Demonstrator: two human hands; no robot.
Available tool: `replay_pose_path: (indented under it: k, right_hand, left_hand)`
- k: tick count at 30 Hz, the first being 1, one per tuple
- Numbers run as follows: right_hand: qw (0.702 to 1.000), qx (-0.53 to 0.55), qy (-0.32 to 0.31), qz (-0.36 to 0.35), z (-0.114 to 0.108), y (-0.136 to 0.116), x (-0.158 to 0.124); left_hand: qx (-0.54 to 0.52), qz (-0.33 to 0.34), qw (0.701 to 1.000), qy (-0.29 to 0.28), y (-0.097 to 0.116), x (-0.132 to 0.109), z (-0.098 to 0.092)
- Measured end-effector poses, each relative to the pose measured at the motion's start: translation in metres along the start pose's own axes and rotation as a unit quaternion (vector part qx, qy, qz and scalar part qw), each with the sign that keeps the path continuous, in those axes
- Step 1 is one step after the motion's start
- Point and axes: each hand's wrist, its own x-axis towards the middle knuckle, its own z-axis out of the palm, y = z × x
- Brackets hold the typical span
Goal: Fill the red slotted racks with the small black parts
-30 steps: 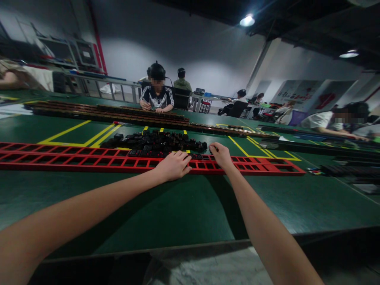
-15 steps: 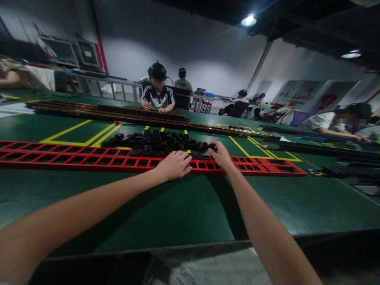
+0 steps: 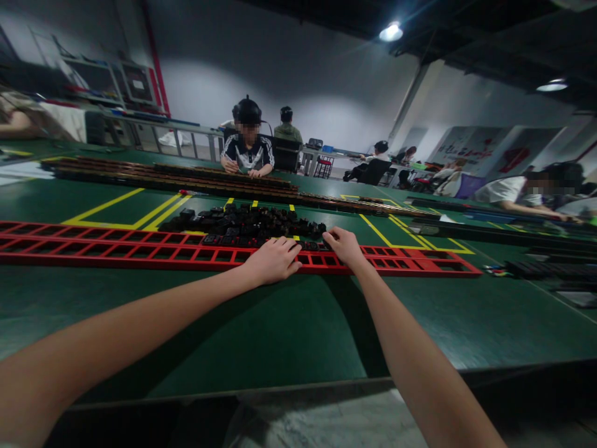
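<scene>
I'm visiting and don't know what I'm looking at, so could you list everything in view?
Table: one, green, foreground
Slotted frame: one, red, along the table
Heap of small parts: one, black, behind the frame; parts uncountable
Long strips: several, dark brownish, beyond the heap
Tape lines: several, yellow, on the table
Co-workers: several, varied clothing, around the room
Ceiling lamps: two, white, overhead
Left grip: one, bare, on the frame
Right grip: one, bare, at the heap's right end

The frame (image 3: 321, 269) is red, the parts (image 3: 252, 221) black, the table (image 3: 289, 330) green with yellow lines (image 3: 375, 230), one shirt (image 3: 252, 155) dark with white stripes.
</scene>
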Motion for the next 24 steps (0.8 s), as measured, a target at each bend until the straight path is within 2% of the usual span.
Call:
replay_pose_path:
  k: [14,24]
  right_hand:
    - [0.996,-0.042,-0.073,0.006,-0.007,-0.013,-0.004]
    - [0.993,-0.099,-0.07,0.01,-0.007,-0.017,-0.003]
  left_hand:
    - [-0.001,0.001,1.0,0.0,0.0,0.0,0.0]
    - [0.001,0.001,1.0,0.002,0.0,0.0,0.0]
